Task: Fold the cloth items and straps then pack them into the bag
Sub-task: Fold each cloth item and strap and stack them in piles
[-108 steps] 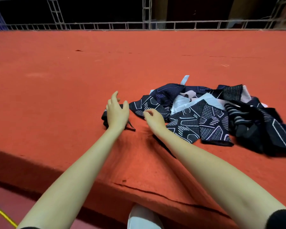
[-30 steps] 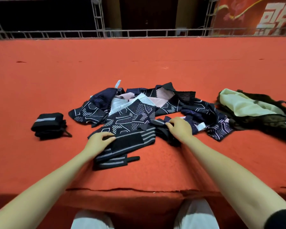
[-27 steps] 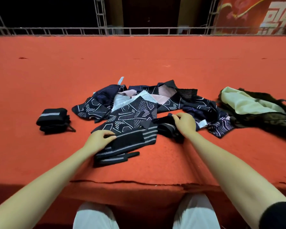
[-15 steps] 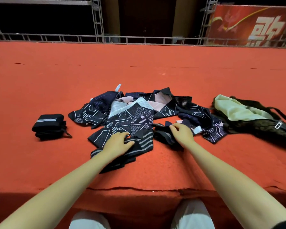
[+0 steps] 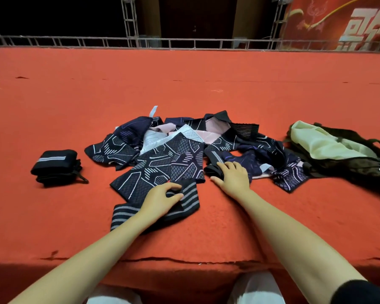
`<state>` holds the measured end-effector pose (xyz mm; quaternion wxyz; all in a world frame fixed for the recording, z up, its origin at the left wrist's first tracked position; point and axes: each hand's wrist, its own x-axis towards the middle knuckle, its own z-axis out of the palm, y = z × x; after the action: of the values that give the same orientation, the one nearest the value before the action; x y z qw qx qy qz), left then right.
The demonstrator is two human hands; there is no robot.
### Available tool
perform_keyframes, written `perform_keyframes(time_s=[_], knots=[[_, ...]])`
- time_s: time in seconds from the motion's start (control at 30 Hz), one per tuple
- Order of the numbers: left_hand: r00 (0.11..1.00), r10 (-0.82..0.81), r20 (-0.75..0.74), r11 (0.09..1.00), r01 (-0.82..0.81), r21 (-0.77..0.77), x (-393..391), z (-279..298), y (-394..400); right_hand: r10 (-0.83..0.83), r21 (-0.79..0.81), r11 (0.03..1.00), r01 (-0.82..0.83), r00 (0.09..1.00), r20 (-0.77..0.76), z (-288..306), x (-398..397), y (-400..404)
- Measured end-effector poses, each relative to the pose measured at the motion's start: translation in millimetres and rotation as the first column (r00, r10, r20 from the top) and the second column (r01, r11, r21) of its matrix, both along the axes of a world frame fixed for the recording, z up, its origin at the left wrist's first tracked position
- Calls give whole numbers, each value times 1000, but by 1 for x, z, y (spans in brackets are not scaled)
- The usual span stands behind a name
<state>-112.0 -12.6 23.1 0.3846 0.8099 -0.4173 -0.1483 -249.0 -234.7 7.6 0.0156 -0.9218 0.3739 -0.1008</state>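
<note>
The left hand (image 5: 160, 198) pinches one black grey-striped strap (image 5: 154, 207) at the carpet's near edge, while the right hand (image 5: 234, 177) lies flat, fingers relaxed, on a dark strap (image 5: 213, 163) at the pile's front. Beyond them sprawls one heap of patterned cloths (image 5: 180, 154), too tangled to count, with one folded strap (image 5: 55, 164) well apart on the left. One dark bag (image 5: 347, 161) lies open on the right, showing a pale green lining (image 5: 320, 141).
</note>
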Motion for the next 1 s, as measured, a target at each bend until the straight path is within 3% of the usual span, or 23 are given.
perform_keyframes(time_s=[0.07, 0.13, 0.23, 0.3, 0.4, 0.57, 0.67, 0.8, 0.9, 1.0], knots=[[999, -21, 29, 999, 20, 31, -1, 2, 10, -65, 48, 997, 64, 998, 4, 6, 14, 3], [995, -12, 95, 996, 4, 91, -1, 2, 20, -62, 62, 997, 54, 988, 144, 12, 26, 18], [977, 22, 214, 980, -63, 189, -5, 1, 34, 196, -17, 977, -211, 873, 446, 19, 33, 57], [964, 8, 266, 975, -66, 210, -5, 0, 40, 261, 150, 922, -356, 861, 437, 23, 36, 82], [969, -12, 246, 987, -28, 158, 0, 3, 47, 198, 435, 828, -353, 911, 362, 18, 38, 96], [935, -43, 351, 999, 37, 23, 0, 19, 59, 12, 638, 662, -394, 857, 516, 24, 29, 97], [876, -3, 482, 997, 41, -68, 6, 37, 60, 44, 531, 692, -489, 763, 645, 45, 23, 102], [667, 95, 739, 968, 113, -226, 4, 65, 53, 28, 383, 789, -481, 650, 759, 78, 11, 103], [547, 67, 835, 949, 224, -223, -7, 68, 45, 172, 167, 902, -397, 688, 705, 81, -7, 93], [478, -74, 875, 951, 297, -82, -26, 46, 42, 362, -33, 913, -406, 772, 523, 66, -32, 85]])
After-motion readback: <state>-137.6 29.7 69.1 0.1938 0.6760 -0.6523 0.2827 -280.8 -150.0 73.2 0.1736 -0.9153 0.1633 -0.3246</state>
